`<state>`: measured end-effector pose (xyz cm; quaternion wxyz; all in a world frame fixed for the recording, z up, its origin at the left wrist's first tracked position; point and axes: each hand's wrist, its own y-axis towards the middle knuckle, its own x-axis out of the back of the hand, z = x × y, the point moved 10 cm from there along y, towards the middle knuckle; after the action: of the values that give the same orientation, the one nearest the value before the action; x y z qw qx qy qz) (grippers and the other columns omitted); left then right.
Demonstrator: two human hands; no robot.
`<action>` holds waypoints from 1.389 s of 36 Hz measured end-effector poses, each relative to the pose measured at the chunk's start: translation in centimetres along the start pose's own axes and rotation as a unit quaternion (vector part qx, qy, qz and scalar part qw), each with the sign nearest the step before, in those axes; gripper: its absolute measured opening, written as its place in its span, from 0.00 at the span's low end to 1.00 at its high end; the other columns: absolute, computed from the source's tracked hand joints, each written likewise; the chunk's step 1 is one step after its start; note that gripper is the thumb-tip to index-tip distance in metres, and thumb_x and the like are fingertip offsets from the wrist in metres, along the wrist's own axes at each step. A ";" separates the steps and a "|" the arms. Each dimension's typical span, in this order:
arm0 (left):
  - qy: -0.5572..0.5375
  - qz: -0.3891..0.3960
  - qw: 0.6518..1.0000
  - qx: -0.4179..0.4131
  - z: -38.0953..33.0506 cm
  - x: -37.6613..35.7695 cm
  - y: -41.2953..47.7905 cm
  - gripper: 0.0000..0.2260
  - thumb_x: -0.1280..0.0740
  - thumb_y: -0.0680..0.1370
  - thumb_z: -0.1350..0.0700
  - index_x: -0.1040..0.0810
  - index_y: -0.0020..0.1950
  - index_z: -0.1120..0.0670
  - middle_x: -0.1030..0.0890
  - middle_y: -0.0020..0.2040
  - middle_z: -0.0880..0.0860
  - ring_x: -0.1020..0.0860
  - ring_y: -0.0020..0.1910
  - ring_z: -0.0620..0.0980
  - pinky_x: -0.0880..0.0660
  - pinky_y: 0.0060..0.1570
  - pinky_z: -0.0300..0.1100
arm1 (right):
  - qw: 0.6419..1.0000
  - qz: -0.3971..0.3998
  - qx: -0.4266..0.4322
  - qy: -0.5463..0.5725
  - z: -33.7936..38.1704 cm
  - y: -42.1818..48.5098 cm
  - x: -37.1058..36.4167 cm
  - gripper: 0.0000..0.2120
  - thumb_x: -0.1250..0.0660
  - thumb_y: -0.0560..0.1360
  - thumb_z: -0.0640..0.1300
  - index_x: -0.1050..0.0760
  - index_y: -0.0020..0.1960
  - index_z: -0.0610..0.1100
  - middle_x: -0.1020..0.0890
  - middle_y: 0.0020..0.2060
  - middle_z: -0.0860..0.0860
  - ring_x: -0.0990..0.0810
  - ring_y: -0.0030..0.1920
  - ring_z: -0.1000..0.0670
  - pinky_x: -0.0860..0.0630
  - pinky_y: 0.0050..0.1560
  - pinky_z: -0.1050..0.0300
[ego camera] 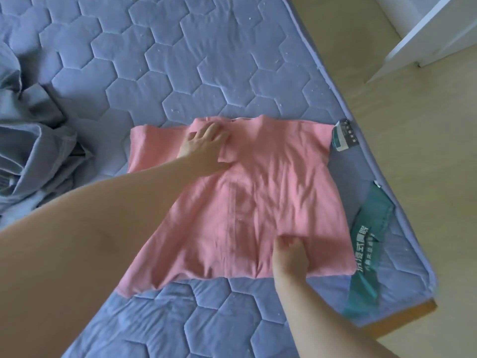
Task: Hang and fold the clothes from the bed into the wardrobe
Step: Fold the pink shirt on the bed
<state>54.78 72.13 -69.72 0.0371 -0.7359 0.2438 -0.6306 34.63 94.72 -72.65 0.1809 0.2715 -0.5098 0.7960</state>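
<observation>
My left hand [204, 144] presses flat, fingers extended, on the pink cotton shirt [258, 192] spread near the right edge of the blue quilted bed [180, 60]. My right hand [290, 257] pinches its hem.

A green label strip [371, 228] with pale printed characters lies along the near right corner of the mattress, and a smaller dark-and-white tag [344, 135] sits further up, close to the same edge. Past the mattress, the pale wooden floor [413, 151] runs along the right side of the room. A wooden corner of the frame [402, 316] pokes out beneath the mattress corner, near the end of the green strip.
</observation>
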 end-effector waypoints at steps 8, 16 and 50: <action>0.049 0.029 0.998 -0.012 -0.2 -0.4 2.4 0.43 0.32 0.68 0.35 0.50 0.76 0.45 0.51 0.77 0.51 0.53 0.76 0.54 0.50 0.70 0.60 | 0.960 0.113 -0.220 0.129 -7.2 -3.9 -4.5 0.19 0.45 0.79 0.53 0.27 0.42 0.39 0.22 0.36 0.42 0.22 0.37 0.42 0.30 0.35 0.58; -0.021 0.123 0.990 0.059 1.7 -1.3 4.5 0.45 0.31 0.64 0.32 0.48 0.75 0.43 0.32 0.70 0.48 0.32 0.68 0.57 0.42 0.65 0.60 | 0.892 0.156 -0.283 0.318 -6.5 -6.9 -9.2 0.16 0.33 0.73 0.55 0.30 0.55 0.46 0.24 0.39 0.48 0.28 0.34 0.51 0.30 0.34 0.59; -0.745 -0.061 0.664 0.025 3.8 17.3 -8.5 0.17 0.36 0.63 0.66 0.15 0.45 0.52 0.16 0.50 0.49 0.20 0.54 0.46 0.23 0.49 0.35 | 0.857 0.109 0.244 0.439 19.2 -4.8 16.4 0.03 0.32 0.74 0.44 0.21 0.43 0.46 0.16 0.37 0.54 0.17 0.38 0.57 0.21 0.38 0.61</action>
<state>62.51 71.65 -51.69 0.1865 -0.9722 0.0732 0.1213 29.22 79.43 -52.71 0.2260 -0.1283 -0.1926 0.9462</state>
